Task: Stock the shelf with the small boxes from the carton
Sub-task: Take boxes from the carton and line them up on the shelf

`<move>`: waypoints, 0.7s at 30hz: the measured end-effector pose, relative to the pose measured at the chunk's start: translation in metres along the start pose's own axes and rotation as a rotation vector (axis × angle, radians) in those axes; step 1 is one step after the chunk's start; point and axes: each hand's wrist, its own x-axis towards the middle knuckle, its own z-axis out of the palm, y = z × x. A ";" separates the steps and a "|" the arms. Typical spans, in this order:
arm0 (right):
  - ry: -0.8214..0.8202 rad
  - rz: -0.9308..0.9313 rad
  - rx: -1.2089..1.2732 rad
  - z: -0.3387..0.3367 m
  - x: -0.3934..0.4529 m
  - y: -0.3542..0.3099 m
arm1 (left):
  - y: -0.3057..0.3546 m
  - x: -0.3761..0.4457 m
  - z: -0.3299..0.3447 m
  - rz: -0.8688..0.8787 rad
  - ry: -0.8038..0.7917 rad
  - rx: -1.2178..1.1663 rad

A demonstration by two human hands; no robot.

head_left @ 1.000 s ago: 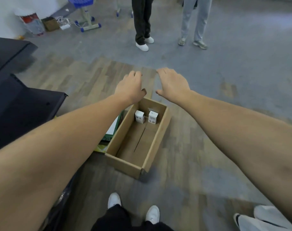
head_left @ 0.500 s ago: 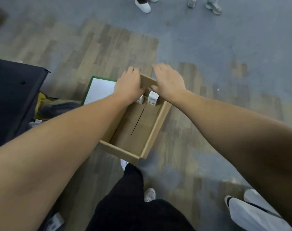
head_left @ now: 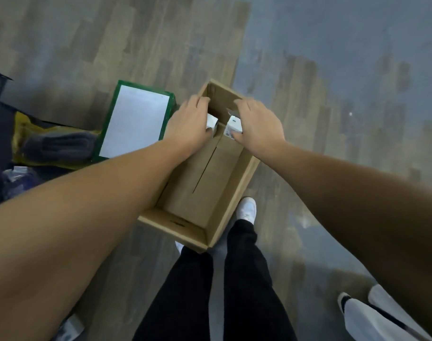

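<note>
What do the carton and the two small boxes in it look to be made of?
Carton: brown corrugated cardboard by the look, matte, with a folded bottom seam. Small boxes, left and right: probably thin white printed paperboard, smooth, sharp-edged; each is held by a hand, left and right.

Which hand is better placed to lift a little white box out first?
Probably either. The left hand grips the left small box and the right hand grips the right small box, both at the far end of the carton.
</note>
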 end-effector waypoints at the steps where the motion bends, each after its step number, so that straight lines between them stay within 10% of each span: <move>1: -0.011 -0.002 0.007 0.016 0.010 0.007 | -0.005 0.011 0.016 0.000 -0.013 -0.004; 21: -0.169 -0.037 0.110 0.374 0.271 0.119 | -0.150 0.263 0.345 -0.127 -0.135 0.136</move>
